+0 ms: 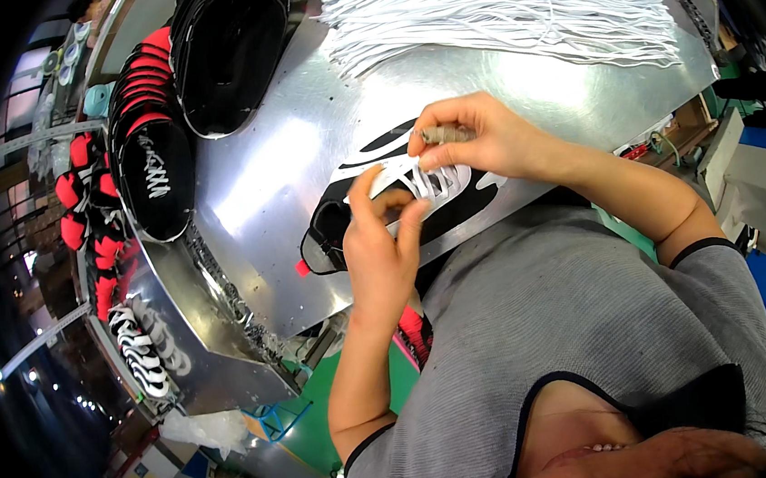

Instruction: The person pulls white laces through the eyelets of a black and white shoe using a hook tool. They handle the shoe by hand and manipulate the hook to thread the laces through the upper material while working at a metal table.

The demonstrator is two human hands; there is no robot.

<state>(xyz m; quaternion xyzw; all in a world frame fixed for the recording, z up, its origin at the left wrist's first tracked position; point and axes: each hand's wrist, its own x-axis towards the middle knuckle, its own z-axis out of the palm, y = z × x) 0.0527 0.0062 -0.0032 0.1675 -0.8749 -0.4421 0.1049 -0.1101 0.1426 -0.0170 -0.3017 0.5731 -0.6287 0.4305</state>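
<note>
A black and white shoe upper (467, 204) with a small red heel tab lies on the metal table in front of me. White shoelace (433, 183) runs in crossing rows over its throat. My left hand (382, 244) is curled over the collar side, with thumb and fingers gripping the upper beside the lacing. Above the lacing, my right hand (479, 138) pinches white lace between thumb and fingertips. A greyish-brown wrapping covers one of its fingers. The exact grip of both hands is partly hidden by the fingers.
A wide bundle of white shoelaces (509, 14) lies at the table's far side. Nested black and red shoe uppers (153, 163) stand in rows at the left. Beyond the metal table's (254, 223) left edge hang more red and black pieces (88, 201) and black-and-white ones (138, 351).
</note>
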